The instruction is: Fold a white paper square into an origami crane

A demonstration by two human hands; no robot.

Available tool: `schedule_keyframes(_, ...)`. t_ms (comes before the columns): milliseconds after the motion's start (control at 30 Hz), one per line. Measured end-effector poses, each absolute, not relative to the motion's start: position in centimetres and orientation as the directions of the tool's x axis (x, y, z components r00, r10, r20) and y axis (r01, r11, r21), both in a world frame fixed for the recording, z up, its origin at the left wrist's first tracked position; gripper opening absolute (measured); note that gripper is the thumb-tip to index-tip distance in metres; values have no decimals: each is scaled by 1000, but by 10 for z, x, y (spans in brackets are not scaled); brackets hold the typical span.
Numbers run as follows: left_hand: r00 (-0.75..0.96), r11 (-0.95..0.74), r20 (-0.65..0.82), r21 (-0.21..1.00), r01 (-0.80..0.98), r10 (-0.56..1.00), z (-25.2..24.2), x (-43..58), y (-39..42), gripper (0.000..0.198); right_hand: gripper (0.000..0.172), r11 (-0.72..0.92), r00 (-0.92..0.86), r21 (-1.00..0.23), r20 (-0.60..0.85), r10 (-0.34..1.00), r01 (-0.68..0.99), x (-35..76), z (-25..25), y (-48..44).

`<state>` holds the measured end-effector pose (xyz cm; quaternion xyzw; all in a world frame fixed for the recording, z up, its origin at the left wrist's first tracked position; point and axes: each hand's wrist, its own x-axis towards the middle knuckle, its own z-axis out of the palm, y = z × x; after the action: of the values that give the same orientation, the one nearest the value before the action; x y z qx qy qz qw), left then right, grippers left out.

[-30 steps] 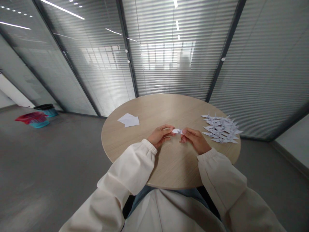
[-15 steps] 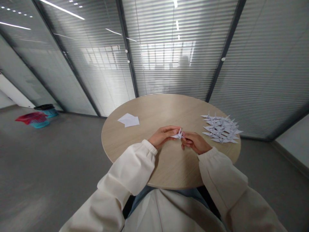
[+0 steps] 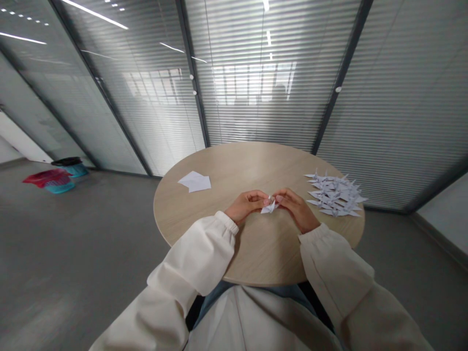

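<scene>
Over the middle of the round wooden table (image 3: 256, 253), a small white origami crane (image 3: 269, 208) is pinched between both my hands. My left hand (image 3: 248, 204) grips it from the left with thumb and fingertips. From the other side, my right hand (image 3: 295, 207) has thumb and forefinger closed on it. The fingertips hide part of its upper folds. Several finished paper cranes (image 3: 334, 195) lie clustered in rows near the table's right edge. Toward the left lie white sheets of paper (image 3: 196, 181), overlapping each other.
Glass partitions with blinds (image 3: 263, 117) rise just behind the table. On the floor at far left stand a blue bin with a red liner (image 3: 54, 183) and another with a black liner (image 3: 75, 167).
My right hand has shifted upward and now pinches the crane from above. The crane has turned and tilted a little lower between my fingers. The other cranes and sheets have not moved.
</scene>
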<state>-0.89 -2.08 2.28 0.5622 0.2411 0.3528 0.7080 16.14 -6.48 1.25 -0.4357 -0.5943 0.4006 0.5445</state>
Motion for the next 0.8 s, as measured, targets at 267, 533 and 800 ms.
schedule_keyframes(267,612,108,51,970,-219,789,19,-9,-17,33,20,436,-60,-889,432,900,143,162,19,-71)
schedule_keyframes(533,619,112,41,972,-207,784,18,-10,-16,32,18,458,-93,-884,451,888,87,161,18,-72)
schedule_keyframes(800,591,99,33,977,-189,806,20,-9,-19,27,18,442,-112,-894,432,895,74,161,14,-70)
